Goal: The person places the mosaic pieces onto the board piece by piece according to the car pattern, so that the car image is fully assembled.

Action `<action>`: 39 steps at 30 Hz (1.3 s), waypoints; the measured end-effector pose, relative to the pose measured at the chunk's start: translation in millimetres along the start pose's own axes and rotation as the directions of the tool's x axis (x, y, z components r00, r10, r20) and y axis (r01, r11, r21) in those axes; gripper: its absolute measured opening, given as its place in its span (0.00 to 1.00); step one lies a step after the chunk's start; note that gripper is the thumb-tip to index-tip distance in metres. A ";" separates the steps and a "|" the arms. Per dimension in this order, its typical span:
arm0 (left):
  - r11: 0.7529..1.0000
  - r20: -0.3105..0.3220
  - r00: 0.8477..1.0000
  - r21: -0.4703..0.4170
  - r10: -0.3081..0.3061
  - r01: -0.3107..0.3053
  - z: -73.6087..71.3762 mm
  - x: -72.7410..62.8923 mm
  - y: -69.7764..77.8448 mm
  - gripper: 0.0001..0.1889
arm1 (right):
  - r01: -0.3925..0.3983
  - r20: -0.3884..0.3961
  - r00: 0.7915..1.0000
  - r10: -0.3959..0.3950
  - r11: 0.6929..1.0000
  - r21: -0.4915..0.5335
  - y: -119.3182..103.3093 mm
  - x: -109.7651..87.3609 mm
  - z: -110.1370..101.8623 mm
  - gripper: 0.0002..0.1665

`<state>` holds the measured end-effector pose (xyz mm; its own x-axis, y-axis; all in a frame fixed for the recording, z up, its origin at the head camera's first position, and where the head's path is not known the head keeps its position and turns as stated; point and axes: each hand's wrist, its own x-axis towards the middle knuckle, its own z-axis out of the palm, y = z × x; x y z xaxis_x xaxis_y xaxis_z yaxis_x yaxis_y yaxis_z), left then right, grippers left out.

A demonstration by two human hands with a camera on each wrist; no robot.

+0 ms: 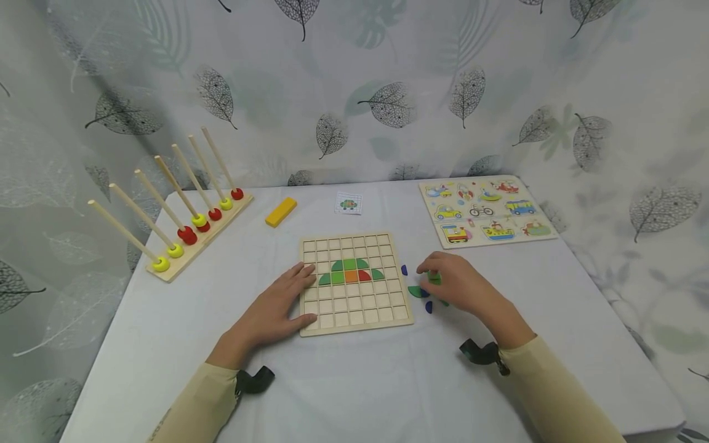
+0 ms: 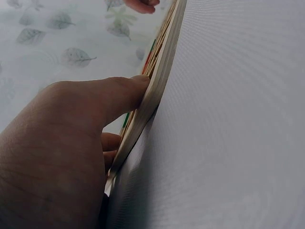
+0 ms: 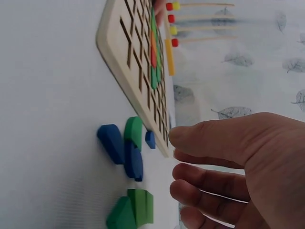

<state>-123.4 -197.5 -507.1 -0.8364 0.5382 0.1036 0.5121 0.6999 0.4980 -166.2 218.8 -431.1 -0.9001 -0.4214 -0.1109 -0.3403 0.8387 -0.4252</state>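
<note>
A wooden grid board [image 1: 332, 311] lies on the table with green, orange and red pieces [image 1: 350, 275] set in its middle cells. My left hand [image 1: 277, 304] rests on the board's left edge, fingers extended and thumb near the lower corner. In the left wrist view the thumb touches the board's side [image 2: 162, 71]. To the right of the board, my right hand [image 1: 460, 280] hovers over loose pieces with its fingers slightly bent. Nothing shows between thumb and fingers in the right wrist view. Among those pieces are a blue one [image 3: 111, 142] and several green ones [image 3: 138, 205].
A small pattern card [image 1: 348, 203] lies behind the board, with a yellow block [image 1: 281, 212] left of it. A peg stand [image 1: 207, 232] with red and yellow beads stands at the left. The vehicle puzzle [image 1: 471, 231] lies back right, before a leaf-patterned curtain [image 1: 376, 160].
</note>
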 end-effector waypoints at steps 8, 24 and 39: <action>1.000 0.005 1.000 -0.001 -0.008 0.008 0.0 0.1 0.5 0.43 | -0.002 0.034 0.999 0.001 1.000 0.013 2.0 -0.7 12.9 0.16; 1.000 -0.013 1.000 -0.004 0.003 -0.003 -1.0 -1.2 2.5 0.43 | 0.019 0.015 1.000 -0.018 0.997 -0.075 -1.1 0.2 26.1 0.14; 1.000 0.015 1.000 0.008 -0.026 0.026 -0.9 -0.9 2.8 0.44 | 0.028 0.010 1.000 -0.027 0.998 -0.060 -2.4 3.5 23.2 0.13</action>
<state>-121.5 -196.5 -505.0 -0.8466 0.5265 0.0777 0.4915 0.7176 0.4933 -162.2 207.3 -451.2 -0.8877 -0.4475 -0.1083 -0.3809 0.8459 -0.3732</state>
